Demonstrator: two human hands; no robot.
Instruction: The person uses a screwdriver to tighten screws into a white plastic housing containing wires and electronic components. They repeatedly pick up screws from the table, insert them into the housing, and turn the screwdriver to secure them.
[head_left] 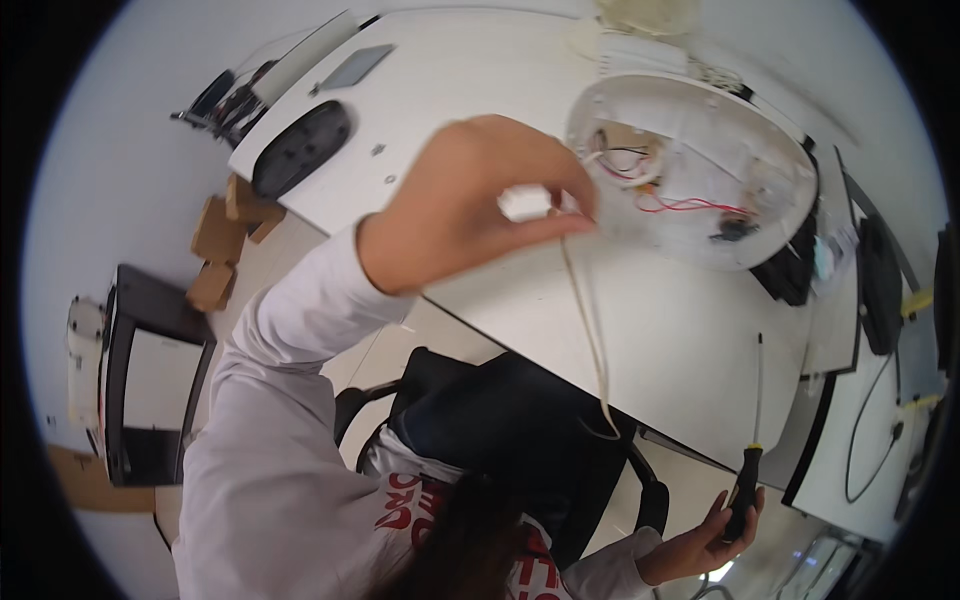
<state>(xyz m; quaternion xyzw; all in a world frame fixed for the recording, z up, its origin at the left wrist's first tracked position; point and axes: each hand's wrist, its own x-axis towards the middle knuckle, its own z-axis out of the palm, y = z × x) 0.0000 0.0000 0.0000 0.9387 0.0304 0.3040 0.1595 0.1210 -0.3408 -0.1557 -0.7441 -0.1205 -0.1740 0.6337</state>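
Note:
My left hand (pixel 490 200), raised above the white table, is closed in a pinch on a thin cream cable (pixel 580 290). The cable hangs down past the table's front edge and curls at its lower end. A small white patch shows inside the curl of the fingers; I cannot tell what it is. Low at the right, my right hand (pixel 705 545) is wrapped round the black and yellow handle of a screwdriver (pixel 746 480), its long shaft pointing up. Beyond my left hand lies a white oval housing (pixel 640 235) with red, black and white wires inside.
A black oval part (pixel 302 150) lies at the table's left edge, near a grey flat plate (pixel 358 67) and small metal pieces. Cardboard boxes (pixel 218 240) stand on the floor at the left. Dark equipment (pixel 880 285) is at the right. A black chair (pixel 650 505) is beneath me.

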